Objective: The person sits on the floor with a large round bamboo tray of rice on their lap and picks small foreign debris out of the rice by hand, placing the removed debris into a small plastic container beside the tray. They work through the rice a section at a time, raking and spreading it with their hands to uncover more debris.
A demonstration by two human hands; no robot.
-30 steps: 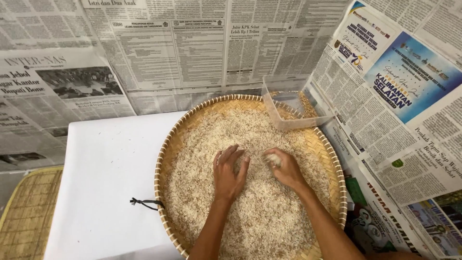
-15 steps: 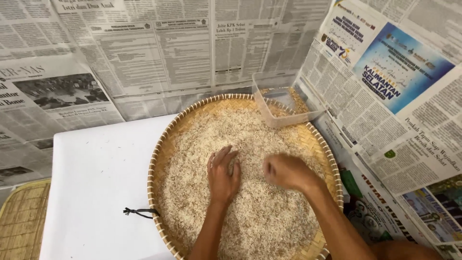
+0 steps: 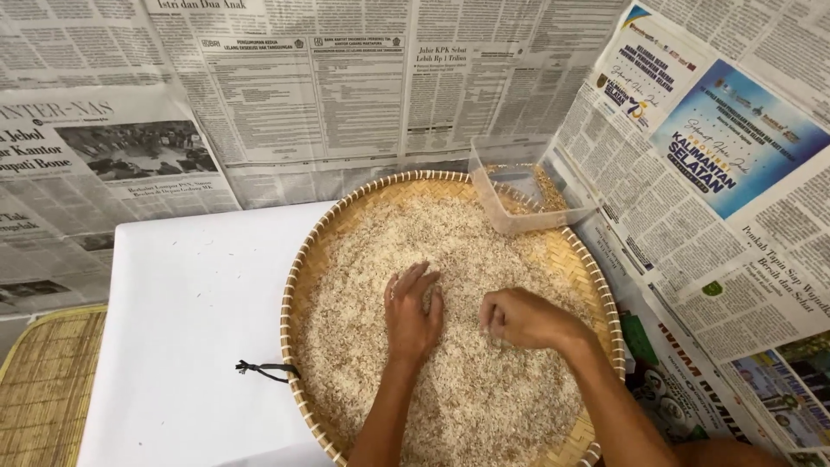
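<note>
Two hands on rice [image 3: 467, 259] | left hand [image 3: 412, 313] grip released, flat | right hand [image 3: 519, 317] grip clenched, contents hidden

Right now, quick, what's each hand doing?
Left hand: open, flat on the rice in the tray.
Right hand: fingers curled over rice; holding anything, cannot tell.

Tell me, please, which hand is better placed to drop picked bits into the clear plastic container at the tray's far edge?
Probably the right hand: it is curled as if pinching and lies on the clear container side, while the left hand rests flat on the rice.
</note>
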